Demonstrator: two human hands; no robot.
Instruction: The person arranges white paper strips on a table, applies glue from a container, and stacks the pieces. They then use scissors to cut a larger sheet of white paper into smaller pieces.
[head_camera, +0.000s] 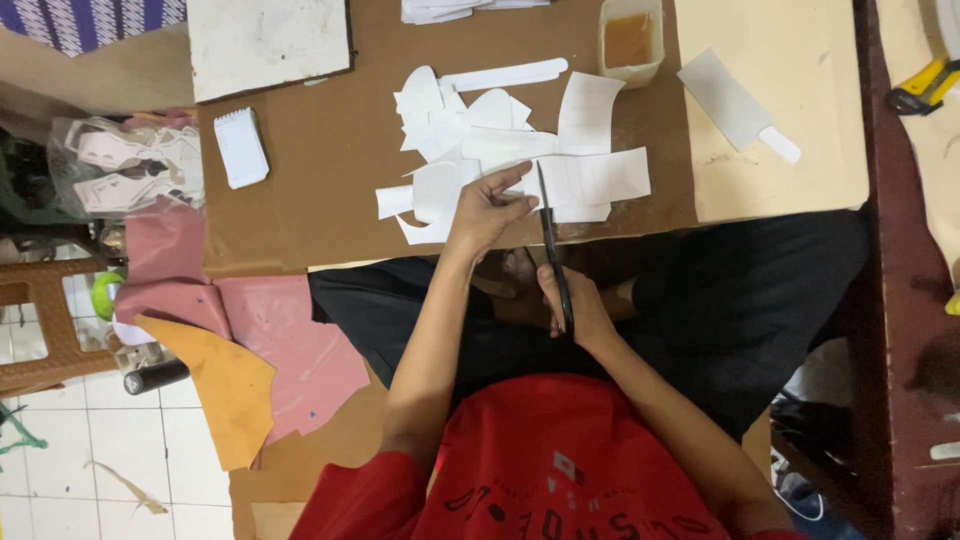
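Note:
My left hand (487, 207) rests flat on a pile of white cut paper pieces (500, 140) at the near edge of a brown cardboard board (320, 160), fingers spread. My right hand (575, 305) grips the handles of black scissors (551, 250). Their blades point away from me, into a white paper sheet (595, 180) just right of my left fingers. The blades look nearly shut in the paper.
A plastic tub of amber liquid (630, 38) stands at the back. A small white notepad (241, 147) lies left. A white paddle-shaped piece (735, 100) lies on a cream board (790, 150). Pink and orange sheets (250, 350) lie on the floor left, near a clear bag of cutouts (130, 165).

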